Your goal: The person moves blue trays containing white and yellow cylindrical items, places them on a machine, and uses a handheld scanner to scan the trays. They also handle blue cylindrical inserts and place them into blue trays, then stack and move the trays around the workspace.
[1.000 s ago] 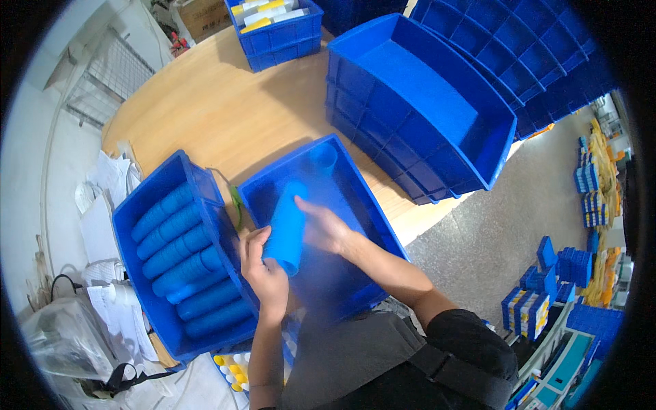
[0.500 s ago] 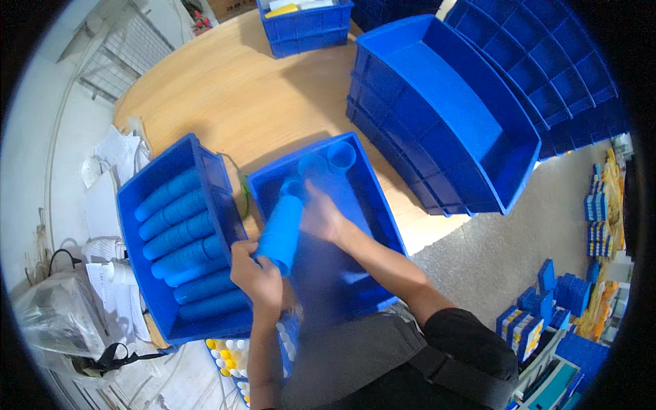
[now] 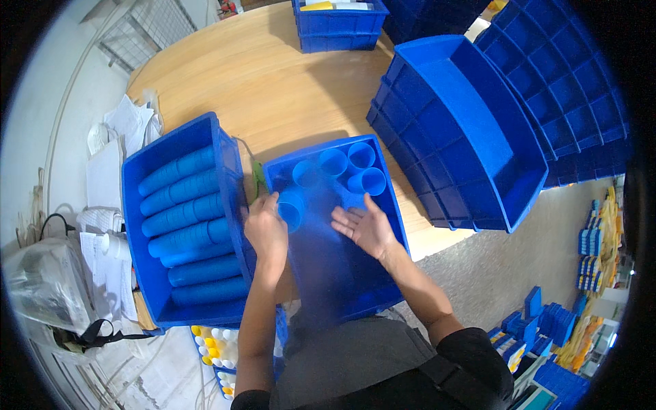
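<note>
My left hand [image 3: 266, 231] is closed at the left side of the front bin, its fingers against a blue plastic cup [image 3: 291, 213] whose round opening faces up and toward me. Whether other cups are nested in it is hard to make out. Palm up with fingers spread, my right hand [image 3: 367, 229] hovers over the bin and holds nothing. Several blue cups stand along the far end of this blue bin [image 3: 400, 236]; one cup [image 3: 367, 182] leans just beyond my right fingertips.
Left of the front bin, another blue bin [image 3: 219, 130] holds several rows of nested blue cups [image 3: 181, 195]. Nested blue crates [image 3: 424, 137] stand at the right of the wooden table [image 3: 260, 75]. Papers [image 3: 102, 167] lie along the left wall. White and yellow pieces [image 3: 215, 342] sit below.
My right hand has drawn back from the far cups and opened. Another cup now stands at the bin's far right. The cup stack in my left hand has tilted, its opening now facing me.
</note>
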`<control>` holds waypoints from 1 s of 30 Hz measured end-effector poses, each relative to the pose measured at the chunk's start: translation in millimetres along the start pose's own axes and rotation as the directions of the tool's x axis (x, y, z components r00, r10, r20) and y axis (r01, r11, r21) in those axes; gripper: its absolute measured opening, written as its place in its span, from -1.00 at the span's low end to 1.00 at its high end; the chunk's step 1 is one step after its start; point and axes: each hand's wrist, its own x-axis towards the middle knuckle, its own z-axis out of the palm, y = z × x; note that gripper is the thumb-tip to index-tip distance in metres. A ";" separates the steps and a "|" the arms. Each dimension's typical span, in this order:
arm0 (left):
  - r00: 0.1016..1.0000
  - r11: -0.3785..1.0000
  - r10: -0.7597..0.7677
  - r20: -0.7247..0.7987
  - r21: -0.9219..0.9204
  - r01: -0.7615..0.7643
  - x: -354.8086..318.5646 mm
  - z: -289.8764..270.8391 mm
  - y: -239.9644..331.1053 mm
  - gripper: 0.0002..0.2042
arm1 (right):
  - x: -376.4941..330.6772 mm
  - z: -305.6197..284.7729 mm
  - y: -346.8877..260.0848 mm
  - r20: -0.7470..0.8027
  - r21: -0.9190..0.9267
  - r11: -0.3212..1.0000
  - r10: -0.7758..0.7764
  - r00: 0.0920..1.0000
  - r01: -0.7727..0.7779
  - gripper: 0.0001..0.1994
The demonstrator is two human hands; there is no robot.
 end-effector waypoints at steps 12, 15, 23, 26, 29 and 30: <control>0.997 0.878 -0.033 0.064 -0.475 0.060 -55.8 -54.4 -54.8 -0.67 | 16.9 22.8 32.1 -0.049 0.131 0.991 -0.021 0.999 0.027 -0.39; 0.847 0.819 -0.521 -0.107 -0.343 0.460 -42.1 -65.7 -161.1 -0.45 | 22.4 18.8 27.1 0.088 0.257 0.955 -0.176 0.980 0.149 -0.19; 0.084 0.126 -0.987 -0.138 -0.331 0.935 12.2 -53.5 -267.2 -0.11 | 46.5 49.9 107.2 -0.051 -0.850 0.521 -0.225 0.973 0.076 -0.19; 0.262 0.114 -0.954 0.144 -0.636 0.764 1.0 -60.2 -275.2 -0.18 | 57.6 58.3 115.6 -0.119 -0.641 0.765 -0.177 0.977 0.060 -0.24; 0.460 -0.099 -0.807 0.370 -0.853 0.512 -23.1 -88.9 -281.2 -0.32 | 52.8 59.3 102.4 0.079 -0.534 0.817 -0.208 0.975 0.218 -0.31; 0.548 -0.264 -0.706 0.448 -0.885 0.384 -31.4 -101.0 -279.5 -0.46 | 46.9 59.5 98.0 0.119 -0.599 0.768 -0.196 0.973 0.228 -0.33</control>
